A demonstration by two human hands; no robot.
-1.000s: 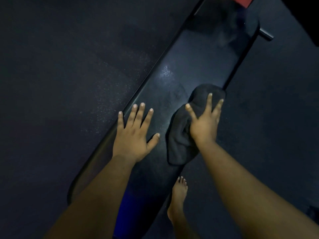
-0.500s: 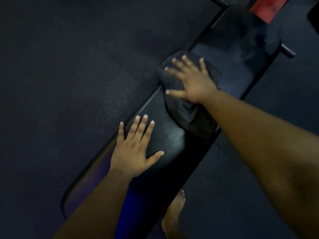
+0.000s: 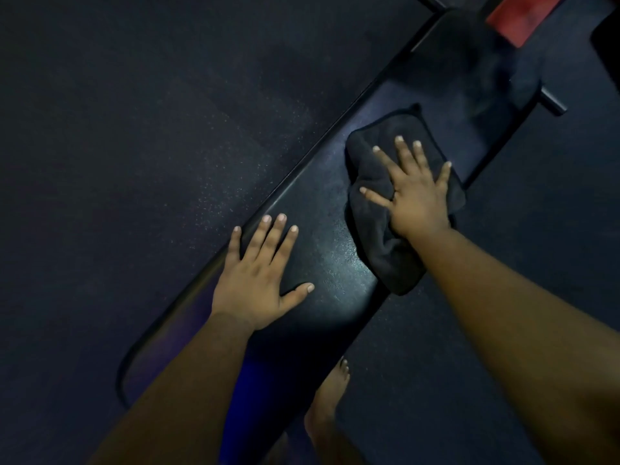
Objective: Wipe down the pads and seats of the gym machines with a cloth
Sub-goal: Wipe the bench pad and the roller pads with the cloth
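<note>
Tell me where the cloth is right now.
In the head view, the dark cloth lies on the bench pad, right of centre, pressed flat under the right hand.

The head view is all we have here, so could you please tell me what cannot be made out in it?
- Bench pad: near end covered by the left hand and forearm.
- Cloth: middle hidden under the right hand.
- Red part: cut off by the top edge.
- Bench frame: lost in darkness.

bench pad (image 3: 335, 263) bare between hands, red block (image 3: 516, 20) at far end
</note>
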